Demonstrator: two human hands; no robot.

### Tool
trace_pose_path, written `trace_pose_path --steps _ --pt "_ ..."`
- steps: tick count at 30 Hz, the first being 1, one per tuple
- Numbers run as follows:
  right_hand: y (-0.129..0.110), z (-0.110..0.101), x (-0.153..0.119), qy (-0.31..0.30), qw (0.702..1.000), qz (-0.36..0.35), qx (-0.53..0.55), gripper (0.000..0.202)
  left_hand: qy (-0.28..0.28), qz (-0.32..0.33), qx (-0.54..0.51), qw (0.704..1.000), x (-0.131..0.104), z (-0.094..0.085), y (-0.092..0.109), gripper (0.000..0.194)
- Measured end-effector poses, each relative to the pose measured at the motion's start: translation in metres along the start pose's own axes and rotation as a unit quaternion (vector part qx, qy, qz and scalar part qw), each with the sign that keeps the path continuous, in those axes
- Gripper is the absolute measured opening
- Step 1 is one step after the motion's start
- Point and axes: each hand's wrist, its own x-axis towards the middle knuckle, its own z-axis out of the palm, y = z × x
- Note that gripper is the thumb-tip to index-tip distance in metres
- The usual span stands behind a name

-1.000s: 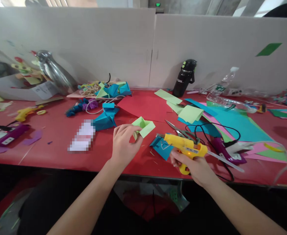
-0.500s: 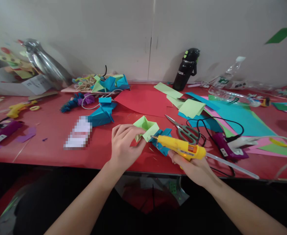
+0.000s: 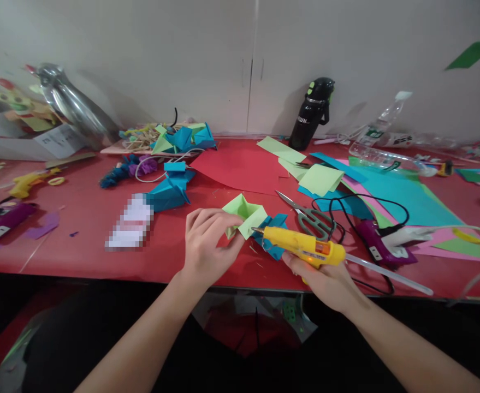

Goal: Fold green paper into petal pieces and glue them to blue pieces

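Between the fingers and thumb of my left hand (image 3: 209, 240) is a folded light-green paper piece (image 3: 246, 213), shaped like a small open box. My right hand (image 3: 325, 284) is wrapped round the handle of a yellow hot glue gun (image 3: 301, 243). The gun's nozzle points left and meets or nearly meets the green paper's right wall; whether they touch I cannot tell. A clear glue stick (image 3: 391, 274) sticks out of its back. Folded blue paper (image 3: 274, 248) lies behind and under the gun, partly hidden. Grey-handled scissors (image 3: 309, 215) rest just beyond it.
Another folded blue paper piece (image 3: 168, 194) lies on the red table (image 3: 80, 218) to the left. A purple power strip (image 3: 381, 245) with black cords is at right, near coloured paper sheets (image 3: 412, 199). A black bottle (image 3: 311, 114) stands at the back.
Both hands, the green paper and the glue gun keep nearly the same positions. Only a slight shift of the camera view shows.
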Motion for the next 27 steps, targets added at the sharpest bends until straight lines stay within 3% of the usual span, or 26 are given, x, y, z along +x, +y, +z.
trace_pose_path --steps 15,27 --pt "-0.0006 -0.0010 0.0002 -0.011 1.000 0.006 0.010 0.020 0.009 0.010 -0.001 1.000 0.0011 -0.0012 0.0004 0.019" --pt "-0.0003 -0.0041 0.0030 0.025 0.999 0.000 -0.020 0.020 0.024 0.018 -0.013 0.999 0.0018 -0.0008 0.0002 0.022"
